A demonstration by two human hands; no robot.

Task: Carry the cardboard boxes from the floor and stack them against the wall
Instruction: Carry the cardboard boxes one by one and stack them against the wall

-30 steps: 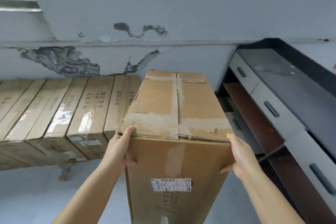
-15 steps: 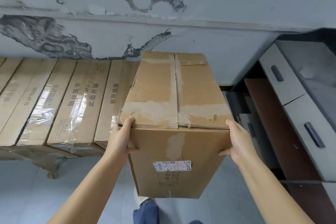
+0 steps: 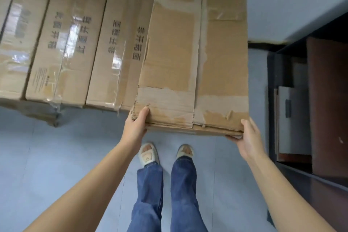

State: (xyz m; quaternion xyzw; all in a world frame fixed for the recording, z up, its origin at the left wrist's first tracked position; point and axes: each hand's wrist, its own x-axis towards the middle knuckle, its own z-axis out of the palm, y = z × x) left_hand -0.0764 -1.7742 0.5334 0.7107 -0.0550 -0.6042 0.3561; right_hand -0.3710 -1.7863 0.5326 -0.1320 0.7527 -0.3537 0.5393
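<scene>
A large worn cardboard box (image 3: 195, 58) with torn tape strips fills the upper middle of the head view, just right of a row of boxes (image 3: 75, 39) lined up against the wall. My left hand (image 3: 136, 126) grips its near left corner, thumb on the top flap. My right hand (image 3: 248, 137) holds its near right corner, fingers under the edge. Only the box's top face shows; its underside is hidden, so I cannot tell whether it rests on the floor.
The row of boxes, printed with dark characters and taped, stands to the left. A dark cabinet (image 3: 320, 100) with open shelves stands close on the right. Pale blue floor (image 3: 56, 165) lies below, with my legs and slippers (image 3: 148, 154) behind the box.
The box has gone down and forward beside the row of boxes. My view has tilted down, so its top face and my feet now show. Both hands kept their grip.
</scene>
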